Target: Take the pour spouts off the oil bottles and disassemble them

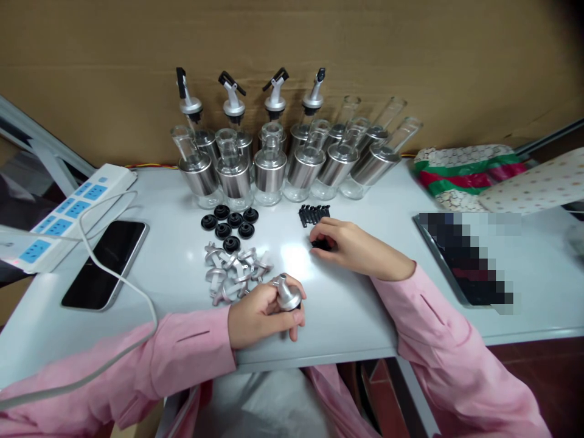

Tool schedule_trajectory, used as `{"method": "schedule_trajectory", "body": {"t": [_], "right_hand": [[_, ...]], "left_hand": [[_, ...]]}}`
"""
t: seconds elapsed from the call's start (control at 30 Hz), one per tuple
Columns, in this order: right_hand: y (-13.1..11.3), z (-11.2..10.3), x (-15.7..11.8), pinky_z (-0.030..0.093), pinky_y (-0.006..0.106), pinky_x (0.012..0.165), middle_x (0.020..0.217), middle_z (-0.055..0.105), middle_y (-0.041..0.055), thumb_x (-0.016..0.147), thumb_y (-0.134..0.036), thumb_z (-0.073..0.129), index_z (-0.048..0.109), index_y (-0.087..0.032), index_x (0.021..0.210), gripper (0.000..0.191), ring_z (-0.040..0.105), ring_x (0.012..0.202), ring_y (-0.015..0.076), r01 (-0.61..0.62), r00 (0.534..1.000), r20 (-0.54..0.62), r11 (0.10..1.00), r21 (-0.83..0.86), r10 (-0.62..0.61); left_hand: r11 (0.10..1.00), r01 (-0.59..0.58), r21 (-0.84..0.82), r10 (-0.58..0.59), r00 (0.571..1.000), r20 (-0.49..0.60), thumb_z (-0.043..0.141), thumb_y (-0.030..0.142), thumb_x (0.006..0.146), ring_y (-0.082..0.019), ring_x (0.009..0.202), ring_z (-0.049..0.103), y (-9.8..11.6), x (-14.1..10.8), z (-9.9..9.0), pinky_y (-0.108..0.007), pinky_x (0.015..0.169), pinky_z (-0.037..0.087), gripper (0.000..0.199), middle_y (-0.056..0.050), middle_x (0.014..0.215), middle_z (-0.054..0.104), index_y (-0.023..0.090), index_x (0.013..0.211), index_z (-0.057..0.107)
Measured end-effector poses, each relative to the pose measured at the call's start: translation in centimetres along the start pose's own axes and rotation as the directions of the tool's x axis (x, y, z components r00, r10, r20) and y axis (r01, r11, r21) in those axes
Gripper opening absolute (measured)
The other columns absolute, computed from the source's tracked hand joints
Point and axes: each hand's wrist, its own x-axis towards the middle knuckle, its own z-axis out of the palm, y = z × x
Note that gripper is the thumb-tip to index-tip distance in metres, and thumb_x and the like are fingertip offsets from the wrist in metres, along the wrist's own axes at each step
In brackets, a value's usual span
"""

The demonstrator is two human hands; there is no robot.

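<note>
One silver spout (289,294): there it was, low in the middle above the table (351,328), nozzle up, long axis tilted slightly left.
Left hand (260,313): nearer by far, fingers wrapped firmly round that spout!
Right hand (353,248): ahead and right of the spout, fingers bent over black pieces (322,244); pinched or merely touched, nobody could tell.
Black levers (314,215): rowed just beyond it.
Loose spouts (235,277): heaped beside the left hand.
Bottles (271,173): ranked behind everything.
</note>
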Motion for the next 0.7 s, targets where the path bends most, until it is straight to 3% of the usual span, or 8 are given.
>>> {"method": "schedule_trajectory", "body": {"t": [0.17,0.27,0.37,0.47,0.53,0.7], "right_hand": [[0.2,0.0,0.0,0.044,0.028,0.066,0.087,0.055,0.0054,0.08,-0.022,0.057,0.059,-0.016,0.086,0.009,0.052,0.068,0.014,-0.002,1.0,0.0,1.0,0.006,0.002],[-0.4,-0.4,-0.1,0.045,0.031,0.071,0.094,0.053,0.0076,0.079,-0.026,0.06,0.059,-0.016,0.089,0.014,0.053,0.073,0.0154,0.024,0.996,-0.084,0.999,0.048,-0.02],[-1.7,-0.7,-0.2,0.045,0.031,0.073,0.092,0.055,0.0069,0.081,-0.027,0.06,0.06,-0.016,0.088,0.013,0.053,0.075,0.0143,0.147,0.981,-0.17,0.94,0.308,-0.098],[-3.2,-0.5,-0.3,0.045,0.026,0.066,0.08,0.056,0.0036,0.083,-0.033,0.061,0.061,-0.014,0.089,0.02,0.051,0.068,0.0109,0.199,0.972,-0.045,0.713,0.672,-0.229],[-3.8,-0.1,-0.3,0.043,0.025,0.063,0.076,0.057,0.0018,0.079,-0.035,0.066,0.062,-0.013,0.094,0.027,0.05,0.066,0.0098,0.151,0.954,0.049,0.613,0.776,-0.297],[-4.1,0.7,-0.2,0.041,0.024,0.062,0.076,0.057,0.0008,0.078,-0.029,0.069,0.063,-0.012,0.1,0.029,0.049,0.067,0.0089,0.082,0.964,0.09,0.607,0.79,-0.248]], "left_hand": [[1.0,-0.005,0.003,0.005,1.0,0.005,0.06,0.028,0.081,-0.009,0.056,0.056,0.1,0.0,0.0,-0.024,0.061,0.041,0.024,0.001,0.072,0.055,0.016,0.092,0.043],[1.0,-0.011,0.002,0.011,1.0,0.01,0.059,0.026,0.08,-0.009,0.056,0.056,0.3,0.0,0.0,-0.024,0.06,0.04,0.022,0.001,0.074,0.054,0.016,0.092,0.042],[1.0,0.009,-0.012,-0.009,1.0,0.0,0.057,0.024,0.079,-0.009,0.054,0.055,0.6,-0.2,0.1,-0.024,0.058,0.039,0.025,0.003,0.073,0.054,0.018,0.095,0.039],[1.0,0.005,0.0,-0.005,1.0,0.009,0.055,0.023,0.079,-0.008,0.05,0.05,0.7,-0.3,0.1,-0.023,0.056,0.037,0.027,0.006,0.066,0.049,0.019,0.098,0.036],[1.0,-0.015,0.017,0.014,1.0,0.011,0.055,0.024,0.079,-0.008,0.049,0.049,0.5,-0.3,0.1,-0.024,0.055,0.036,0.028,0.007,0.064,0.046,0.019,0.1,0.038],[1.0,-0.025,0.009,0.024,0.999,0.022,0.055,0.031,0.08,-0.01,0.05,0.05,0.0,-0.3,-0.3,-0.025,0.056,0.037,0.032,0.006,0.064,0.047,0.018,0.104,0.039]]}}
